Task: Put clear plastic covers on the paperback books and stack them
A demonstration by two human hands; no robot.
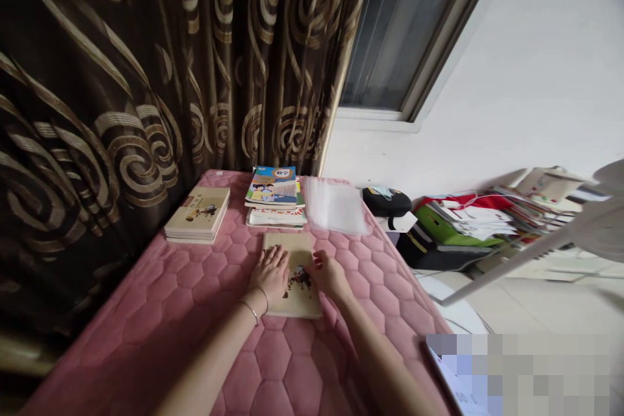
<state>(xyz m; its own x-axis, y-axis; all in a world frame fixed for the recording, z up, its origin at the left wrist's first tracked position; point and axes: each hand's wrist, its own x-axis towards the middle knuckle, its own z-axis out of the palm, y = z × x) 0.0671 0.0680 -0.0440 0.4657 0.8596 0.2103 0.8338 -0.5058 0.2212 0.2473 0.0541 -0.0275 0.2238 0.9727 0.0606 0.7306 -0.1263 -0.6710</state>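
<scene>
A beige book (292,304) with a small dark illustration on its cover lies flat on the pink quilted surface in front of me. My left hand (272,270) rests flat on its left half, fingers stretched out; a thin bracelet and a dark band circle that wrist. At the right edge of the book, my right hand (330,273) has its fingers curled, thumb and forefinger at the cover's edge. Its fingertips are partly hidden.
Beyond the book are a stack of similar beige books (197,214), a pile of colourful textbooks (273,192) and clear plastic sleeves (336,207). Right of the pink quilted surface (234,351) stand a black case (387,201), heaped papers (480,221) and a white fan (526,263). A patterned curtain (234,58) hangs behind.
</scene>
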